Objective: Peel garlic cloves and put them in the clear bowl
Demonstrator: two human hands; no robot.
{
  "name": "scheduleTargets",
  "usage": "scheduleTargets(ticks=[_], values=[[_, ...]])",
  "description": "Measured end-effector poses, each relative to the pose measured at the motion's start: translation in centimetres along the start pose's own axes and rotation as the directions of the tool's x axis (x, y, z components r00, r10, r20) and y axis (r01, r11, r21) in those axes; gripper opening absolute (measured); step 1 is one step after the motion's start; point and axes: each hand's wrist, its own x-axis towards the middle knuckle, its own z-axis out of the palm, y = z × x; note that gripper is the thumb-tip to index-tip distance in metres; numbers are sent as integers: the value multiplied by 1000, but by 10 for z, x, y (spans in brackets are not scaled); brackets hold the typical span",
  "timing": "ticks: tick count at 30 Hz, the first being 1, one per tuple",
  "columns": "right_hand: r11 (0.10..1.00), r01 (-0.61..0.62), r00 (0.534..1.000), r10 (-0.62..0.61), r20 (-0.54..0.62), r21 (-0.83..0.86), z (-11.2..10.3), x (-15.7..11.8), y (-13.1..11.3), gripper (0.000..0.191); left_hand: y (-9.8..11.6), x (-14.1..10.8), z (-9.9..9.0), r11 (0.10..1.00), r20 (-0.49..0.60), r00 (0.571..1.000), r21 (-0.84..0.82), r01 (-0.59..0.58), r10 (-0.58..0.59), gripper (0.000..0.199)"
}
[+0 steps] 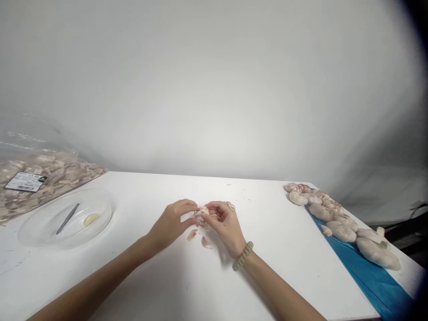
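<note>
Over the middle of the white table, both hands meet at a partly broken garlic bulb (203, 210). My right hand (229, 225), with a green bead bracelet at the wrist, grips it between thumb and fingers. The thumb and fingertips of my left hand (172, 221) close on its left side. Two loose garlic cloves in papery skin lie just below: one clove (192, 234) at the left, another clove (206, 242) at the right. Behind my right hand, more garlic (230, 205) shows in part. The fingers hide much of the held bulb.
At the left, a clear bowl (105, 225) holds a slim dark tool (67, 218) and a pale yellow peeled clove (90, 219). Behind it rests a labelled plastic bag (60, 174) of garlic skins. Several garlic bulbs (341, 231) line the right side, partly over a blue sheet (371, 276).
</note>
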Motion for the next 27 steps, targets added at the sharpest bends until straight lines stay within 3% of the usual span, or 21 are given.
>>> scheduleTargets(ticks=[4, 7, 13, 18, 23, 27], values=[[995, 25, 999, -30, -43, -93, -1, 0, 1, 29, 6, 0, -1, 1000, -82, 997, 12, -12, 13, 18], [998, 15, 999, -18, -46, -65, 0, 0, 2, 27, 10, -1, -3, 998, -121, 991, 11, -64, 65, 10], [996, 79, 994, -82, -72, -39, 2, -1, 1, 27, 10, -2, -2, 987, -165, 973, 39, -155, 159, 14], [992, 118, 988, -122, -92, -54, 1, -3, 0, 30, 9, -2, 0, 982, -123, 975, 43, -183, 187, 12], [990, 122, 989, -115, -94, 75, 4, -5, -3, 27, 8, -3, 0, 959, -36, 962, 105, -264, 269, 10], [987, 150, 987, -147, -60, 60, 5, -5, -4, 19, 9, -3, -3, 920, -171, 914, 205, -333, 369, 12]])
